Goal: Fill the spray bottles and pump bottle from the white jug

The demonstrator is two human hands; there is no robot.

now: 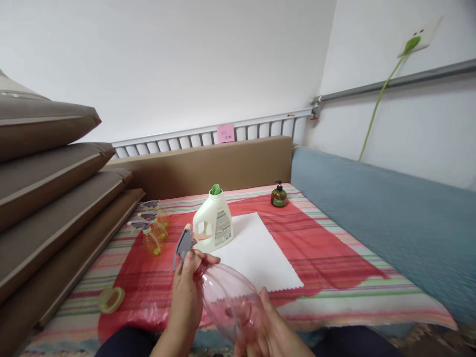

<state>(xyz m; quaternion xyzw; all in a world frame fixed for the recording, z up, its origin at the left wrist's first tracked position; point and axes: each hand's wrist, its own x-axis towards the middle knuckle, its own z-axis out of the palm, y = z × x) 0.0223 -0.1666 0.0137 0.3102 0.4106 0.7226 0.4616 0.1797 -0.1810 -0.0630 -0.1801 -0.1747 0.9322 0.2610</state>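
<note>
A clear pink spray bottle (228,292) lies tilted between my two hands, its grey and peach trigger head (185,243) pointing up and left. My left hand (189,285) is closed around the neck, just below the trigger. Wrapped around the bottle's base is my right hand (266,329), with some of its fingers seen through the plastic. Behind the bottle, a white detergent jug (214,223) with a green spout stands on a white scalloped cloth (260,253).
Several yellowish spray bottles (151,238) stand at the left, near stacked brown cushions (55,198). A round yellow-green lid (111,299) lies front left. A dark green pump bottle (278,195) stands at the back. Red sheeting (316,243) covers part of the striped cloth (390,297).
</note>
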